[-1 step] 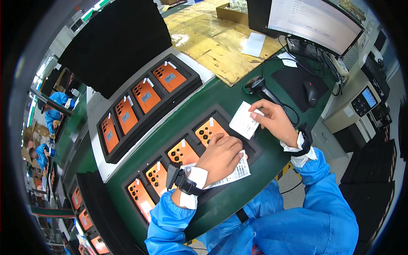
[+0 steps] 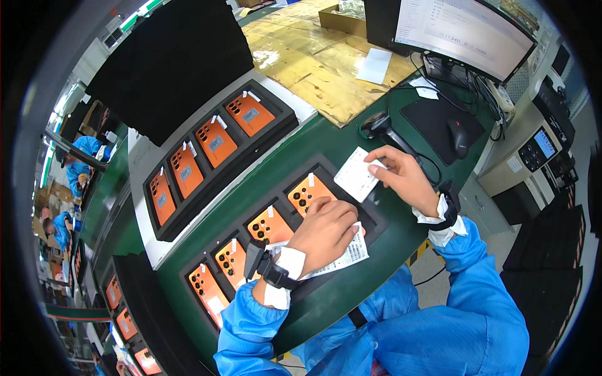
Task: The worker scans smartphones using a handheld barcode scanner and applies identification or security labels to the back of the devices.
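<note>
A black foam tray (image 2: 326, 168) on the green bench holds several orange phones, camera side up. My left hand (image 2: 325, 235) is over the rightmost phone (image 2: 307, 190), its fingers curled and partly hiding it. Beneath that hand lies a white printed label sheet (image 2: 353, 250), gripped near my thumb; its far part is covered. My right hand (image 2: 404, 178) pinches a small white label sheet (image 2: 356, 175) between thumb and fingers, above the tray's right end. Black bands are strapped round both my wrists.
A second tray of orange phones (image 2: 216, 143) stands farther back on a white ledge. To the right are a barcode scanner (image 2: 382, 126), a mouse (image 2: 459, 138), a monitor (image 2: 464, 34) and a label printer (image 2: 533, 147). At far left, people in blue work.
My right hand and its white label sheet have shifted slightly left and up. My left hand shows no visible movement.
</note>
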`<move>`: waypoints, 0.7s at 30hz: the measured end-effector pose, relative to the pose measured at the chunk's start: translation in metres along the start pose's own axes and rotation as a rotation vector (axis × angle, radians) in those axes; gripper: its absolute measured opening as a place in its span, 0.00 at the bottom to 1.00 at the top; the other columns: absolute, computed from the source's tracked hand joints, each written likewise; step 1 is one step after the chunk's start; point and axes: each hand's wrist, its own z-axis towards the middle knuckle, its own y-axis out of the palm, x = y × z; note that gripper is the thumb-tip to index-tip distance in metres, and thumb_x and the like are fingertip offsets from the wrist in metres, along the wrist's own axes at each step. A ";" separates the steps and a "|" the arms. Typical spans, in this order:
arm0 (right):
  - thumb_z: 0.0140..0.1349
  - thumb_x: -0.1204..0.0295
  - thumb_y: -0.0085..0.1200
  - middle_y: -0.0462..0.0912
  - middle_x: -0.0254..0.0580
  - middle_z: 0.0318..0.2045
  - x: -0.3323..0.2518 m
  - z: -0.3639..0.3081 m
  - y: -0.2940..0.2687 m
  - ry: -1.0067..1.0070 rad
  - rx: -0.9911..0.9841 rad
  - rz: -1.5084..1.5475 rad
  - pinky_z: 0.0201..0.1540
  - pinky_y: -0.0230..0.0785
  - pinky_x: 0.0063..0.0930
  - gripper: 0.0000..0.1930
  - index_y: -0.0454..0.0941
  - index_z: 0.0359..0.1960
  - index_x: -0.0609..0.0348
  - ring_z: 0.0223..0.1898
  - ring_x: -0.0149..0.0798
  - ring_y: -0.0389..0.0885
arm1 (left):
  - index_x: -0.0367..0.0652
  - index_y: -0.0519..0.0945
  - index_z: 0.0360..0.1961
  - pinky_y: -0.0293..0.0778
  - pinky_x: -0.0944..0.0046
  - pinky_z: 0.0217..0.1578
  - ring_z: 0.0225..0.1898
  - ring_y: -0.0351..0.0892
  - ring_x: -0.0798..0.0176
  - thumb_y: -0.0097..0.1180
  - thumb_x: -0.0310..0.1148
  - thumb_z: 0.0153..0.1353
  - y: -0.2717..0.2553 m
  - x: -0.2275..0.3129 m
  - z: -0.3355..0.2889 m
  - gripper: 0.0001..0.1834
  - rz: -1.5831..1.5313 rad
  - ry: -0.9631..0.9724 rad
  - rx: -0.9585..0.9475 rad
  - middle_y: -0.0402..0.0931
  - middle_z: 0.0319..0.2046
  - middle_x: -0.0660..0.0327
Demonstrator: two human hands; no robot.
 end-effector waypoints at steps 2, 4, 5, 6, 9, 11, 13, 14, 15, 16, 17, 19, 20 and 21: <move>0.73 0.69 0.63 0.83 0.37 0.44 0.000 0.006 0.009 -0.088 0.007 -0.125 0.39 0.72 0.24 0.13 0.83 0.55 0.61 0.38 0.25 0.80 | 0.38 0.83 0.46 0.59 0.42 0.72 0.62 0.76 0.51 0.54 0.32 0.74 -0.014 0.011 -0.007 0.09 -0.020 -0.013 0.037 0.79 0.54 0.56; 0.74 0.64 0.63 0.84 0.42 0.48 -0.003 0.009 0.021 -0.174 -0.080 -0.191 0.45 0.76 0.30 0.17 0.83 0.58 0.61 0.41 0.31 0.82 | 0.39 0.82 0.46 0.59 0.40 0.73 0.62 0.77 0.52 0.55 0.31 0.74 -0.029 0.022 -0.018 0.08 -0.005 -0.004 0.079 0.80 0.53 0.57; 0.75 0.62 0.63 0.84 0.44 0.48 -0.005 0.010 0.028 -0.196 -0.146 -0.200 0.46 0.76 0.32 0.18 0.83 0.59 0.61 0.41 0.34 0.82 | 0.39 0.82 0.46 0.60 0.40 0.73 0.62 0.78 0.52 0.55 0.31 0.74 -0.036 0.027 -0.024 0.08 0.011 -0.015 0.072 0.80 0.54 0.57; 0.75 0.60 0.63 0.84 0.45 0.49 -0.008 0.012 0.035 -0.184 -0.213 -0.238 0.48 0.76 0.34 0.20 0.83 0.59 0.61 0.42 0.37 0.83 | 0.39 0.82 0.46 0.60 0.39 0.72 0.61 0.78 0.52 0.56 0.31 0.74 -0.041 0.031 -0.029 0.08 0.033 -0.021 0.072 0.80 0.54 0.57; 0.73 0.58 0.62 0.85 0.50 0.52 -0.020 0.012 0.041 -0.198 -0.287 -0.479 0.53 0.77 0.39 0.21 0.84 0.58 0.61 0.49 0.48 0.85 | 0.39 0.82 0.45 0.61 0.39 0.72 0.61 0.79 0.51 0.56 0.30 0.73 -0.046 0.036 -0.042 0.07 -0.014 -0.080 0.111 0.81 0.55 0.56; 0.73 0.59 0.61 0.84 0.50 0.54 -0.024 0.010 0.040 -0.239 -0.219 -0.592 0.54 0.77 0.39 0.20 0.85 0.57 0.61 0.52 0.49 0.85 | 0.39 0.82 0.45 0.61 0.39 0.72 0.62 0.78 0.51 0.56 0.30 0.73 -0.046 0.036 -0.048 0.07 -0.001 -0.075 0.109 0.81 0.55 0.56; 0.71 0.61 0.61 0.81 0.49 0.60 -0.021 0.006 0.042 -0.474 -0.204 -0.724 0.62 0.74 0.45 0.20 0.84 0.59 0.58 0.63 0.50 0.80 | 0.38 0.82 0.46 0.62 0.39 0.72 0.63 0.78 0.50 0.57 0.30 0.73 -0.045 0.035 -0.050 0.07 0.014 -0.043 0.111 0.81 0.56 0.55; 0.71 0.61 0.61 0.81 0.49 0.60 -0.018 0.004 0.044 -0.458 -0.221 -0.735 0.62 0.74 0.45 0.20 0.84 0.59 0.58 0.63 0.50 0.80 | 0.38 0.82 0.46 0.62 0.39 0.72 0.63 0.78 0.50 0.57 0.30 0.73 -0.044 0.034 -0.050 0.07 0.004 -0.053 0.118 0.81 0.56 0.55; 0.71 0.61 0.61 0.79 0.49 0.63 -0.013 0.002 0.051 -0.586 -0.278 -0.835 0.67 0.69 0.51 0.21 0.83 0.61 0.58 0.67 0.50 0.76 | 0.38 0.82 0.46 0.62 0.39 0.72 0.63 0.78 0.49 0.57 0.31 0.73 -0.043 0.033 -0.049 0.08 0.001 -0.049 0.128 0.81 0.56 0.55; 0.70 0.61 0.61 0.77 0.49 0.65 -0.009 0.001 0.058 -0.716 -0.342 -0.936 0.71 0.64 0.57 0.23 0.81 0.63 0.57 0.71 0.50 0.72 | 0.38 0.82 0.45 0.62 0.39 0.72 0.63 0.78 0.49 0.57 0.31 0.72 -0.042 0.033 -0.048 0.08 0.000 -0.044 0.137 0.81 0.57 0.55; 0.72 0.65 0.58 0.70 0.51 0.73 -0.004 0.000 0.066 -0.550 -0.446 -0.975 0.79 0.48 0.64 0.24 0.77 0.67 0.59 0.78 0.52 0.63 | 0.38 0.82 0.45 0.62 0.39 0.72 0.63 0.78 0.49 0.57 0.31 0.72 -0.041 0.033 -0.047 0.08 0.000 -0.040 0.138 0.81 0.57 0.55; 0.71 0.64 0.59 0.73 0.51 0.70 0.000 0.009 0.074 -0.646 -0.362 -0.994 0.77 0.50 0.66 0.25 0.77 0.67 0.59 0.75 0.52 0.66 | 0.38 0.82 0.45 0.64 0.41 0.71 0.64 0.78 0.48 0.58 0.30 0.72 -0.040 0.034 -0.046 0.07 -0.015 -0.033 0.155 0.81 0.58 0.54; 0.70 0.63 0.60 0.76 0.50 0.67 -0.001 0.012 0.074 -0.633 -0.365 -1.063 0.76 0.53 0.68 0.26 0.76 0.67 0.58 0.73 0.52 0.70 | 0.38 0.82 0.45 0.64 0.41 0.71 0.64 0.78 0.48 0.58 0.30 0.72 -0.041 0.035 -0.048 0.07 -0.014 -0.031 0.156 0.81 0.58 0.54; 0.70 0.66 0.59 0.78 0.50 0.65 -0.004 0.015 0.074 -0.593 -0.285 -1.003 0.76 0.56 0.63 0.23 0.78 0.65 0.58 0.71 0.53 0.71 | 0.38 0.82 0.46 0.68 0.43 0.68 0.62 0.78 0.49 0.58 0.31 0.72 -0.042 0.035 -0.050 0.08 -0.001 -0.058 0.207 0.81 0.58 0.55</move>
